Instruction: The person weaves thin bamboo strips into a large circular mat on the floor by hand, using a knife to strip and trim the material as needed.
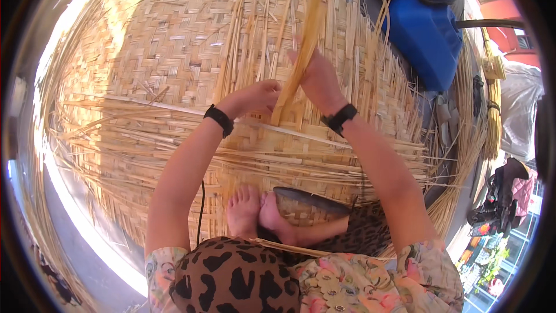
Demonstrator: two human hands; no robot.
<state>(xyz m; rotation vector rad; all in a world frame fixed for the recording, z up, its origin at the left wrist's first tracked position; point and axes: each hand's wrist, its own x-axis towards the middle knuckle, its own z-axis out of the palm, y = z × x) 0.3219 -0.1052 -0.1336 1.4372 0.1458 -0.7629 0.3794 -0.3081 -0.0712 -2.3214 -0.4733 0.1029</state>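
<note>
A long, wide yellow-tan reed strip (313,23) slants over a woven reed mat (168,40), its far part blurred. My right hand (322,81) is closed round this strip, with fingertips showing past its left edge. Just left of the strip's lower end is my left hand (255,98), its fingers curled inward; what they pinch, if anything, is hidden. Unwoven narrow strips (243,29) run lengthwise under and beyond my hands. A crosswise band of loose strips (156,159) lies nearer me.
My bare feet (243,211) rest on the mat beside a dark, long, curved flat object (310,199). A blue plastic jug (423,40) stands at the far right edge. Bundled reeds (492,122) and a plastic-wrapped heap (519,110) lie farther right.
</note>
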